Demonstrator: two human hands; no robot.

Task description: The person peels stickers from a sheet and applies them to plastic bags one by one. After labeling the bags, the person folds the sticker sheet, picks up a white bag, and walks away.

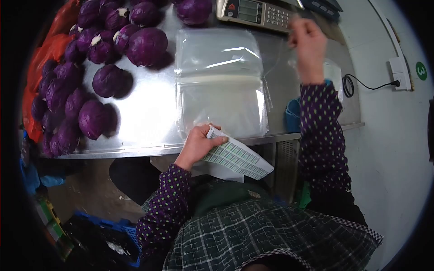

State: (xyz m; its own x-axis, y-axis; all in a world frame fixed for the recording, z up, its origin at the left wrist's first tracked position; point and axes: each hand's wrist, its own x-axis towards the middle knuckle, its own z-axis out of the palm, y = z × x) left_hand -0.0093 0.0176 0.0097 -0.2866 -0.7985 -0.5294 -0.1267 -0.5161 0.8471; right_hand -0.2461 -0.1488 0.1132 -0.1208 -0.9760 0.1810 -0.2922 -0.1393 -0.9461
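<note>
My left hand [199, 145] is closed on a sheet of small green-and-white printed labels [239, 159], thumb on top, at the table's front edge. The sheet slants down to the right in front of the apron. Just beyond that hand lies a stack of clear plastic bags [221, 101] on the metal table. My right hand [309, 47] is raised at the upper right, near the keypad of a weighing scale [255, 16]. Its fingers are curled together and slightly blurred; whatever they may pinch is too small to make out.
Many purple cabbages [147, 46] are heaped on the left of the metal table [144, 113], beside red netting [45, 58]. A blue cup-like container [293, 114] stands at the right. A black cable [350, 85] runs to a wall socket. A blue crate [129, 232] sits on the floor.
</note>
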